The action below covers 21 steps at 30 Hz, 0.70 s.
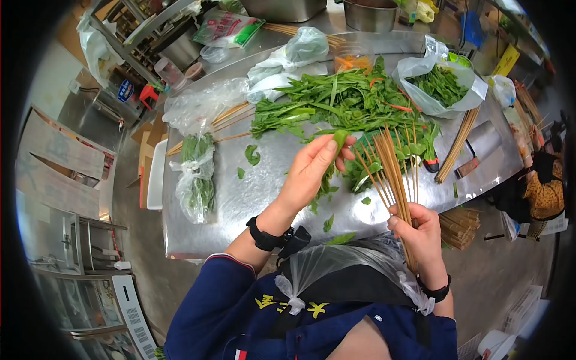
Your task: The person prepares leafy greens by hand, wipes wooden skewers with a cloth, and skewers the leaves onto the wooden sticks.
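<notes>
My left hand point(315, 168) pinches a green leafy stem point(339, 139) between thumb and fingers, above the near side of the greens. My right hand point(420, 231) is wrapped round a bundle of thin wooden skewers point(393, 171), which fan out and point away from me. Several skewer tips lie over a green leafy bunch point(366, 159). Behind both hands, a large heap of loose leafy greens point(336, 99) spreads across the metal table point(240, 198). Small torn leaves point(252, 155) are scattered to the left of my left hand.
Bagged greens point(196, 174) lie at the left. An open bag of greens point(441, 87), a skewer bundle point(459, 144) and a cleaver point(483, 141) are at the right. A tub of orange strips point(354, 60) stands behind the heap. More skewers point(460, 228) are below the right edge.
</notes>
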Available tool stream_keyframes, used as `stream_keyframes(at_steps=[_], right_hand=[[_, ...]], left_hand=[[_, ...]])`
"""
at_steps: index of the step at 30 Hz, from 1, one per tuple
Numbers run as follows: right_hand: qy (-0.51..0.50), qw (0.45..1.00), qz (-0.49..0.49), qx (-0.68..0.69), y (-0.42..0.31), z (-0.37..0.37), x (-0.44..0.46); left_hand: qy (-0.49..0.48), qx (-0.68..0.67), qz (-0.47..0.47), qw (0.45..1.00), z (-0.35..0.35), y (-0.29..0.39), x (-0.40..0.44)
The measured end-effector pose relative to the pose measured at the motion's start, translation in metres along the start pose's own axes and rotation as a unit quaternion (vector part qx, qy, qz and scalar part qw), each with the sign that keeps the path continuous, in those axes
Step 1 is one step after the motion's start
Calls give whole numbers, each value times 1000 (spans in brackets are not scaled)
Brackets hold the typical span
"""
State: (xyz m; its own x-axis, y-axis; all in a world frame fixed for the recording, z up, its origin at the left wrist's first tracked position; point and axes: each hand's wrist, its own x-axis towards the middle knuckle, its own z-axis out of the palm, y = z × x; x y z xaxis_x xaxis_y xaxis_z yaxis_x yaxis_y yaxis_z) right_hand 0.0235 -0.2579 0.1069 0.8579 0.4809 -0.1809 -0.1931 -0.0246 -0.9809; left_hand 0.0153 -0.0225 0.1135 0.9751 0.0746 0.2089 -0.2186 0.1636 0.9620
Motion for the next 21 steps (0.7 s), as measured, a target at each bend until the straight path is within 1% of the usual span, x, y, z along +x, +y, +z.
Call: stream_keyframes(at_steps=[3,7,9,12,17,21], right_hand=[[-10,1000,7,-19,-1,-3,-3],[-19,1000,7,-15,0,-2,-1],[-19,1000,5,-14,-1,-1,-1],[-12,1000,11,0,-2,-1,-1],[-15,999,23,-31,-1,-4,0],[-12,1000,18,-12,-1,-2,1]], left_hand=[[15,-11,-8,1000,0,-1,1],[2,-14,-11,1000,1,-4,0],[14,-46,-26,999,3,-3,0],[10,-44,-20,999,4,-2,0],[18,-37,-24,999,2,-4,2],[18,-17,-17,1000,3,-5,2]])
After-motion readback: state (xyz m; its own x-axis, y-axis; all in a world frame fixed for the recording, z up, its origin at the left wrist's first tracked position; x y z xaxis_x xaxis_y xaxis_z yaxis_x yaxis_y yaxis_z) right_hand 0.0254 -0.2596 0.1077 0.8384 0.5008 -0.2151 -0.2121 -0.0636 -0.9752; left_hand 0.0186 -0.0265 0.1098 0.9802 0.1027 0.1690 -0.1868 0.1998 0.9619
